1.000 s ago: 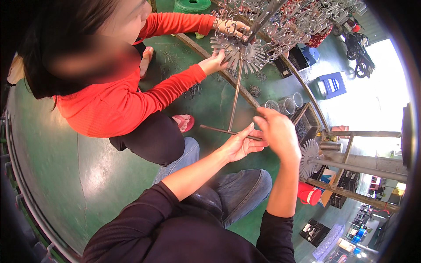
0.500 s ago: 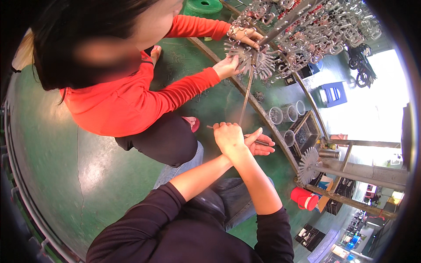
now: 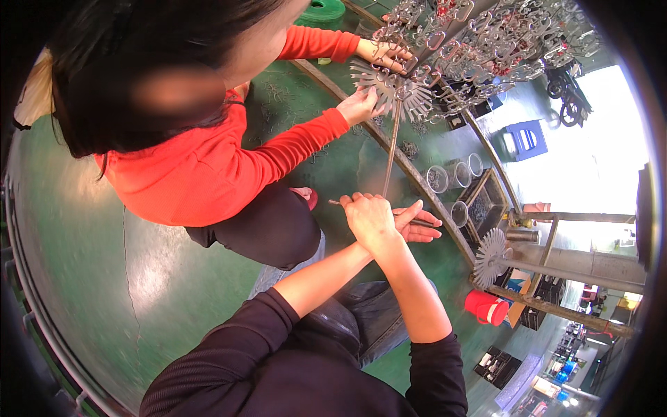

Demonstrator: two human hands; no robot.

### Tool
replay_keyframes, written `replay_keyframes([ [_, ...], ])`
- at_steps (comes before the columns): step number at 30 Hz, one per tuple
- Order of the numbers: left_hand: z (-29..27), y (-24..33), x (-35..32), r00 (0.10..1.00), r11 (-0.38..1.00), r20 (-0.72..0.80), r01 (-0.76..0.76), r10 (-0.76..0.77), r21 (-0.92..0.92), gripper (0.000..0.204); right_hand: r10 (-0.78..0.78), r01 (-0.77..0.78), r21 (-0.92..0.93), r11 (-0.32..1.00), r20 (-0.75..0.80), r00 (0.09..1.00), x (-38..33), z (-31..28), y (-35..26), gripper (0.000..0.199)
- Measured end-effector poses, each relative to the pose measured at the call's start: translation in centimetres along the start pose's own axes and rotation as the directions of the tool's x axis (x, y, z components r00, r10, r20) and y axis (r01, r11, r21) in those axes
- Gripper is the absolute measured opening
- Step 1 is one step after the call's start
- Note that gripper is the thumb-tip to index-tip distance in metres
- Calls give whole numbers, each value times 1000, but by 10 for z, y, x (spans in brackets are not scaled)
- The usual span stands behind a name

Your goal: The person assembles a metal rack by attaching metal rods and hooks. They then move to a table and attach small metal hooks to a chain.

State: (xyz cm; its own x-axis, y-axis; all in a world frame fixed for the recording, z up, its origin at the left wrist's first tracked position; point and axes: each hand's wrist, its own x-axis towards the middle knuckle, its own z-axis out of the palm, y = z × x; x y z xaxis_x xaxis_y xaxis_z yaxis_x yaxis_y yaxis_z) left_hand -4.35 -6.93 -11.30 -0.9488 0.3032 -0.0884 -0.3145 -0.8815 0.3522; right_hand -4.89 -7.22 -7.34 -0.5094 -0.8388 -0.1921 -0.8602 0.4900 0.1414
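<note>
My forearms cross, so my right hand (image 3: 368,217) lies left of my left hand (image 3: 418,224). A thin dark crossbar (image 3: 424,223) sits at the end of a long metal rod (image 3: 392,149). My right hand is closed on the crossbar's left part. The crossbar's right end lies across my left palm, with that hand's fingers stretched and thumb raised. The rod runs up to a toothed metal disc (image 3: 415,101) hung with metal hooks. A co-worker's hands, in red sleeves (image 3: 288,146), touch the disc: one at its edge, one among the hooks.
Many metal hooks (image 3: 514,48) hang at upper right. A frame rail (image 3: 417,177) runs beside clear cups (image 3: 436,179) of small parts and a tray (image 3: 479,208). Another toothed disc (image 3: 490,256) stands above a red bucket (image 3: 485,307). A blue stool (image 3: 526,140) is farther right.
The view shifts slightly, and the co-worker's head comes a little lower. My hands keep nearly the same pose on the crossbar.
</note>
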Motion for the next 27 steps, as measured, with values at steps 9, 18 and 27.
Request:
replay_keyframes([
  [9,1,6,-4,999,999,-35,21,-20,46,47,13,-12,15,1000,-33,999,1,1,-3,13],
  [18,6,9,-5,1000,992,-22,9,-6,126,45,13,-9,141,990,-30,999,-3,-17,-2,15],
  [27,-35,-18,7,981,985,114,-166,159,54,32,687,-430,704,565,-113,718,24,-15,58,41],
])
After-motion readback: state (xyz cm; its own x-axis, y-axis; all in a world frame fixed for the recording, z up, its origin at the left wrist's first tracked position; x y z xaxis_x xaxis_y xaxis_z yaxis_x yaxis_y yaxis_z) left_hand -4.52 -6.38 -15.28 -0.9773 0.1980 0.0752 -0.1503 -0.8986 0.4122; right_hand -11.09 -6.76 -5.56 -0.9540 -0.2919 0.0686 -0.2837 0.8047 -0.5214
